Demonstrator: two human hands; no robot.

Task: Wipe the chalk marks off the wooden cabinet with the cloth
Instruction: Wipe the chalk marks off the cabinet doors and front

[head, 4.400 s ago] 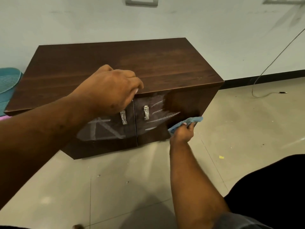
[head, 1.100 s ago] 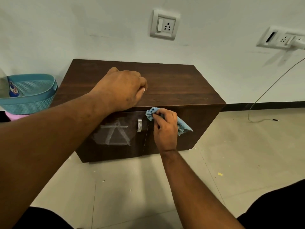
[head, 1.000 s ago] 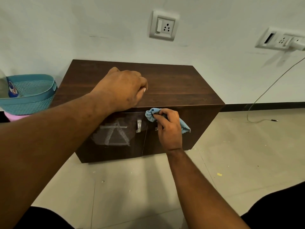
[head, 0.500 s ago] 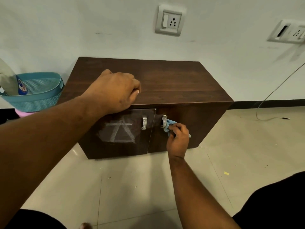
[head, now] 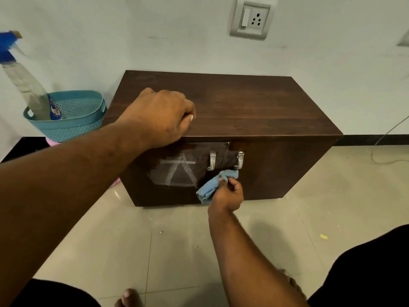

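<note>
A low dark wooden cabinet (head: 254,107) stands against the wall. Its left door carries a white chalk triangle (head: 179,172) with a smudged haze around it. The right door shows no chalk. My right hand (head: 228,193) grips a crumpled light-blue cloth (head: 211,186) pressed against the doors just below the two metal handles (head: 212,160), at the right edge of the chalk. My left hand (head: 159,117) rests curled on the cabinet's top front edge, above the left door.
A teal basket (head: 73,120) with a spray bottle (head: 24,80) in it stands left of the cabinet. A wall socket (head: 252,18) sits above. A thin cable (head: 389,158) lies on the tiled floor at right. My bare toes show at the bottom edge.
My right hand has carried the cloth from the right door's top down and left past the handles to the edge of the chalk triangle. The right door's chalk lines are gone. My left hand stayed put.
</note>
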